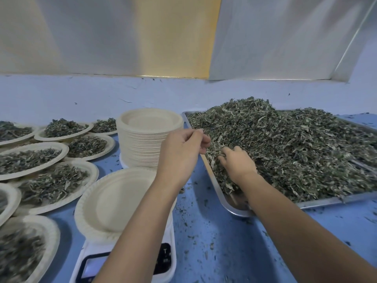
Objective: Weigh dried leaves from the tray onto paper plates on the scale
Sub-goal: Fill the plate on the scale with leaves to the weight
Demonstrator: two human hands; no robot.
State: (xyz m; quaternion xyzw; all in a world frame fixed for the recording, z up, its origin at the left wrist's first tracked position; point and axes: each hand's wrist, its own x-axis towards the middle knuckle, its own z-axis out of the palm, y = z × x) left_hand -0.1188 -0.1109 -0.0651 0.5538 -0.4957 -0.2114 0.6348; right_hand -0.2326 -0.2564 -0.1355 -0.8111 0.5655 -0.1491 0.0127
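A metal tray at the right holds a big heap of dried leaves. My right hand is dug into the heap near the tray's left rim, fingers curled round leaves. My left hand hovers over that rim with its fingers curled and pinching a few leaves at the heap's edge. An empty paper plate sits on the white scale in front, under my left forearm. The scale's display is partly hidden by that arm.
A tall stack of empty paper plates stands behind the scale. Several plates filled with leaves cover the left of the blue table. Leaf crumbs lie scattered on the table. A wall rises close behind.
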